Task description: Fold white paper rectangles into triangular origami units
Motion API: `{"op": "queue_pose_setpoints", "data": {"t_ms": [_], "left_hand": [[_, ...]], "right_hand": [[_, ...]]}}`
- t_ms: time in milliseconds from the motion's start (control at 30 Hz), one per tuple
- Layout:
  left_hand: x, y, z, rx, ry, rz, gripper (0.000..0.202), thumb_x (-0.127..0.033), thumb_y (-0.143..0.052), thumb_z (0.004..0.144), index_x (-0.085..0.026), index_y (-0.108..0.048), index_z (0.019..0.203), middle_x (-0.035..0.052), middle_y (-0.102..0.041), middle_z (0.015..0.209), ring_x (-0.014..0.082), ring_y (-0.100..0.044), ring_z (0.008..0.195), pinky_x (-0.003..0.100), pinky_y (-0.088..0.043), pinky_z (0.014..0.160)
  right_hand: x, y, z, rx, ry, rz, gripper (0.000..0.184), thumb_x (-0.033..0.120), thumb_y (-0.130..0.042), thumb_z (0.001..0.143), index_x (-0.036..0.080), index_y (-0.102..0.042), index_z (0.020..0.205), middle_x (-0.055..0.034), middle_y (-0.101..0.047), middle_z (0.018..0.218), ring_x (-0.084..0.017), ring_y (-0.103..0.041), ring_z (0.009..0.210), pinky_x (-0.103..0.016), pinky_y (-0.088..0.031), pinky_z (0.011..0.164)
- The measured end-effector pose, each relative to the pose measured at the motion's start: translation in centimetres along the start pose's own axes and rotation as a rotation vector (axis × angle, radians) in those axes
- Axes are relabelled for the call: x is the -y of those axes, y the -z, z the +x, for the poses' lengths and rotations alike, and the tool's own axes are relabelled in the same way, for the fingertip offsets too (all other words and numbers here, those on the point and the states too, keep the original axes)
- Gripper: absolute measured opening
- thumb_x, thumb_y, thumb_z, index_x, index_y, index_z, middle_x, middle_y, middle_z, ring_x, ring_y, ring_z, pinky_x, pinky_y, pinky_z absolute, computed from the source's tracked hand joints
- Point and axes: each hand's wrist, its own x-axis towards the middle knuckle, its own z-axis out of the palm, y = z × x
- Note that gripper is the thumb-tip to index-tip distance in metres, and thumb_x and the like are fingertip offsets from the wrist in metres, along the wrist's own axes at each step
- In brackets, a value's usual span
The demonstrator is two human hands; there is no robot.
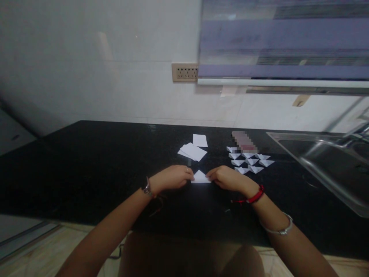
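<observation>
Black worktop (86, 165) underneath; pinching white folded paper triangle (200, 177) with left hand (173, 177) grip at one corner; right hand (227, 178) grip opposite.

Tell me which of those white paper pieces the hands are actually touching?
The small pointed piece between the left hand and right hand; the flat sheets and folded triangles behind lie untouched.

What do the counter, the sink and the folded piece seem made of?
Counter: likely polished granite, black with glossy reflections.
Sink: seemingly stainless steel, grey metallic sheen.
Piece: thin white paper, matte, sharply creased.
</observation>
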Motion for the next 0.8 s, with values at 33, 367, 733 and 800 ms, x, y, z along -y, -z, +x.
{"op": "queue_pose_setpoints", "data": {"t_ms": [33,367,733,800], "left_hand": [[0.1,0.2,-0.1,0.005,0.000,-0.007,0.033,-0.006,-0.040,0.074,-0.020,-0.058,0.097,0.0019,-0.057,0.102,0.0130,-0.051,0.093,0.024,-0.038,0.082],[-0.1,1.1,-0.4,-0.007,0.029,-0.091,0.032,-0.003,-0.040,0.070,-0.017,-0.061,0.090,0.0020,-0.062,0.096,0.0128,-0.054,0.089,0.024,-0.039,0.082],[0.7,-0.2,-0.4,-0.061,0.014,-0.057,0.021,-0.012,-0.042,0.075,-0.017,-0.062,0.082,0.0032,-0.058,0.099,0.0136,-0.052,0.090,0.024,-0.038,0.083],[0.6,-0.3,-0.3,-0.070,0.019,-0.038,0.017,-0.017,-0.044,0.077,-0.016,-0.061,0.080,0.0037,-0.059,0.093,0.0137,-0.053,0.086,0.024,-0.039,0.079]], "right_hand": [[-0.1,0.0,0.0,-0.001,0.004,0.013,0.032,0.001,-0.039,0.068,0.012,-0.065,0.081,-0.0084,-0.064,0.094,-0.015,-0.058,0.087,-0.024,-0.042,0.080],[-0.4,0.3,-0.3,-0.026,-0.047,0.122,0.028,0.002,-0.040,0.065,0.012,-0.066,0.070,-0.0081,-0.064,0.095,-0.016,-0.058,0.085,-0.023,-0.043,0.078],[0.8,0.0,0.3,-0.078,-0.026,0.020,0.017,0.020,-0.048,0.078,0.014,-0.062,0.086,-0.0084,-0.061,0.088,-0.016,-0.055,0.085,-0.027,-0.040,0.077],[0.8,-0.2,0.4,-0.075,-0.029,0.003,0.018,0.020,-0.046,0.080,0.014,-0.062,0.084,-0.0082,-0.061,0.085,-0.016,-0.055,0.084,-0.026,-0.040,0.076]]}}
